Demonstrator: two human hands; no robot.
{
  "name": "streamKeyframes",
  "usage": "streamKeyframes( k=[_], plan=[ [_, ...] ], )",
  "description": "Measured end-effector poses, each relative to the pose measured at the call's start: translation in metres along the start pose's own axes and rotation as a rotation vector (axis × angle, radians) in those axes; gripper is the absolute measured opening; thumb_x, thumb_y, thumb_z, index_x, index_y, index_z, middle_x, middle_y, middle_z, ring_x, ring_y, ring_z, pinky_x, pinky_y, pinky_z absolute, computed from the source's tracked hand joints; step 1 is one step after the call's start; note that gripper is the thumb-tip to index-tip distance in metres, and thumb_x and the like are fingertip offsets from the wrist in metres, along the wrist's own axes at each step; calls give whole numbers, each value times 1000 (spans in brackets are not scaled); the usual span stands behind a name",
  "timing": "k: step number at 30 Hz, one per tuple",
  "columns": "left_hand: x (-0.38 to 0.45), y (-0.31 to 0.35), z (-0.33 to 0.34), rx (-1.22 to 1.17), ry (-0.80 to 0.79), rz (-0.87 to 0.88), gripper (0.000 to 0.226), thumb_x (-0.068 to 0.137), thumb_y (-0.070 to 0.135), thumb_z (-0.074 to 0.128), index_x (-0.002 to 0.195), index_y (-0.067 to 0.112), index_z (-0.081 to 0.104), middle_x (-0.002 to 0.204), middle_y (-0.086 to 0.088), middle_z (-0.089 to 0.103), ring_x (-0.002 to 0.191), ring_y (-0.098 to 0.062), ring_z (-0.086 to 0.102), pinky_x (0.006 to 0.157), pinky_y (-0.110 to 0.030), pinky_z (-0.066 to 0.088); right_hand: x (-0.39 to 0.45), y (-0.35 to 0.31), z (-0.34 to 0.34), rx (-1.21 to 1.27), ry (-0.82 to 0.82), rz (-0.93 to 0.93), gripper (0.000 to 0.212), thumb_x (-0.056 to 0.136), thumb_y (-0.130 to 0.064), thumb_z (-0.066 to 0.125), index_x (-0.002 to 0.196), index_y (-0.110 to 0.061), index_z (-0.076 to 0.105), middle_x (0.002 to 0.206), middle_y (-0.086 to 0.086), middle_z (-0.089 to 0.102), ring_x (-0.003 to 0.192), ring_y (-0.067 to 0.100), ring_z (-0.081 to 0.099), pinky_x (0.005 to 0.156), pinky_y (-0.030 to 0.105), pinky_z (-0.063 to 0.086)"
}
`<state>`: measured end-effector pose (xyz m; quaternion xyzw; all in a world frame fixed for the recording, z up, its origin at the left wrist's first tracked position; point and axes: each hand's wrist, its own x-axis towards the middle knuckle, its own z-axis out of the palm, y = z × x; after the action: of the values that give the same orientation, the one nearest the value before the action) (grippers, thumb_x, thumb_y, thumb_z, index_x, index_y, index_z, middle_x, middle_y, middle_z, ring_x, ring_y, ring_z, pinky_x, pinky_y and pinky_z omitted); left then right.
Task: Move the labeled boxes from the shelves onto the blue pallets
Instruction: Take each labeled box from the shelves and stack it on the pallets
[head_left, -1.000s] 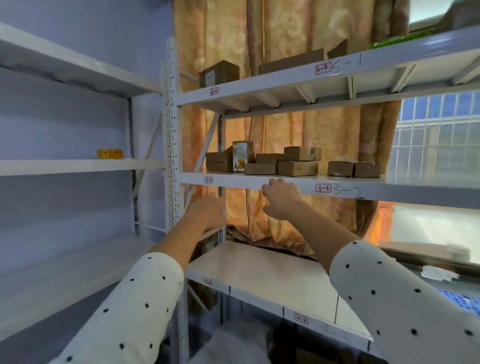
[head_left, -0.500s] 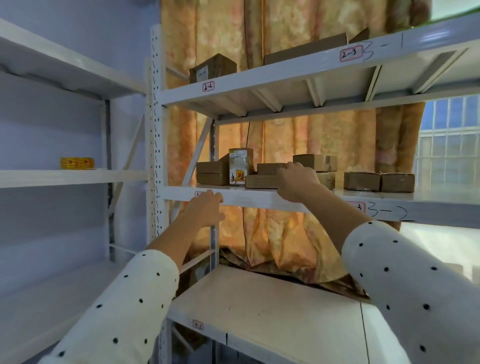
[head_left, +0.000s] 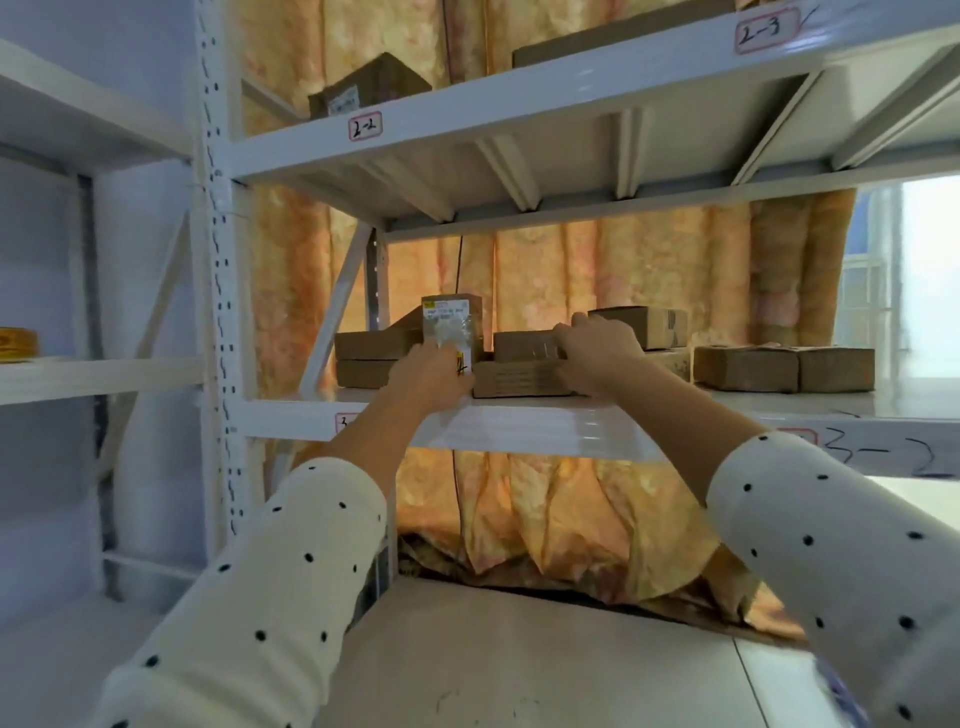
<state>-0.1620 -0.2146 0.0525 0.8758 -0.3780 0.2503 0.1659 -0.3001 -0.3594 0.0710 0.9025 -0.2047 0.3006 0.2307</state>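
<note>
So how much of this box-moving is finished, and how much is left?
Nothing looks finished from here: no blue pallet is in view. In hand: the right hand rests on the stacked flat cardboard boxes on the middle shelf, and the left hand reaches the upright labeled box. Left: those, the boxes at right and the box on the upper shelf.
</note>
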Motion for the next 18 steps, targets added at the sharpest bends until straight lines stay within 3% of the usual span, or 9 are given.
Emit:
streamKeyframes(
  k=[4, 9, 12, 16, 18],
  plan=[
    [28, -10, 16, -94, -89, 40, 48, 93, 46, 49, 119, 5, 52, 118, -15, 57, 101, -31, 58, 78, -39, 49, 13, -6, 7, -21, -58, 70, 41, 97, -37, 40, 128, -13, 52, 118, 10, 58, 110, 29, 55, 79, 35, 45],
    [51, -18, 27, -344, -195, 199, 27, 92, 41, 56, 102, 16, 52, 98, -8, 59, 82, -19, 53, 61, -27, 41, 29, -19, 14, -88, -189, 135, 47, 95, -49, 37, 113, -13, 60, 90, 2, 58, 93, 23, 61, 68, 30, 43],
    [63, -19, 38, -484, -240, 288, 45, 84, 45, 66, 117, 16, 55, 107, -3, 60, 92, -18, 56, 71, -27, 45, 37, -22, 21, -96, -276, 135, 44, 94, -47, 40, 116, -13, 58, 100, 4, 63, 96, 25, 61, 69, 31, 43],
    [73, -22, 54, -486, -202, 280, 67, 72, 47, 78, 124, 15, 50, 124, -9, 52, 107, -24, 56, 90, -36, 50, 39, -26, 31, -128, -221, 128, 38, 91, -42, 48, 117, -16, 57, 106, 5, 66, 98, 26, 62, 72, 32, 45],
    [75, -24, 57, -507, -167, 273, 70, 70, 47, 79, 121, 13, 47, 123, -8, 48, 106, -24, 54, 86, -35, 50, 37, -26, 33, -147, -191, 112, 38, 89, -39, 51, 119, -17, 56, 106, 6, 66, 99, 27, 61, 76, 33, 45]
  ],
)
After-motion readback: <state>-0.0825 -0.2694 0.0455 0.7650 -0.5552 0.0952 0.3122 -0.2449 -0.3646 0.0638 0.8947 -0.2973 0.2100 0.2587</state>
